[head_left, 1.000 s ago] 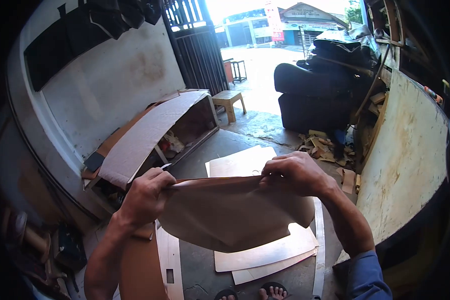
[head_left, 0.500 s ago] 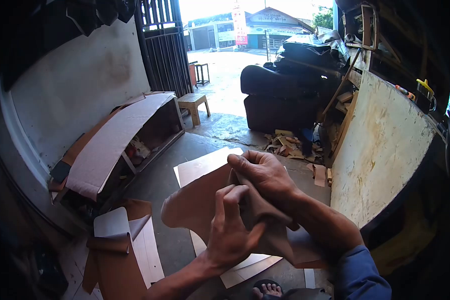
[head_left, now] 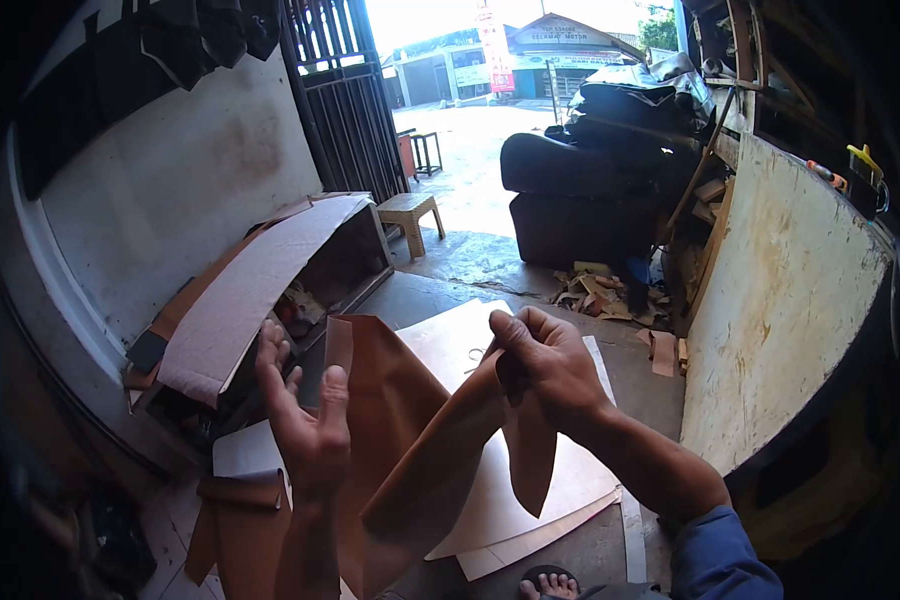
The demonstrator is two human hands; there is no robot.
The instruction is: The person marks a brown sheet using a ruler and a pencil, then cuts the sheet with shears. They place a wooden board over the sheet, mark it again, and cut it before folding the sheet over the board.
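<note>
A large, flexible brown sheet (head_left: 385, 400) hangs folded in front of me, one pale strip showing at its upper left edge. My right hand (head_left: 545, 360) pinches the sheet's upper right part between thumb and fingers, and a pointed flap dangles below. At the sheet's left edge my left hand (head_left: 310, 420) is raised, its fingers spread and thumb up. White flat sheets (head_left: 570, 470) lie on the floor beneath, with a small dark looped mark or thing near their upper part that I cannot make out.
A low frame topped by a long pale piece (head_left: 240, 290) stands left. More brown and white sheets (head_left: 245, 530) lie at lower left. Ahead are a small stool (head_left: 408, 212), dark stacked furniture (head_left: 590, 190) and scraps (head_left: 610, 292). A stained pale board (head_left: 780, 320) rises right.
My left hand has moved left and opened, away from the bunched material. The brown sheet has turned and unfolded between my hands. The view has shifted slightly left.
</note>
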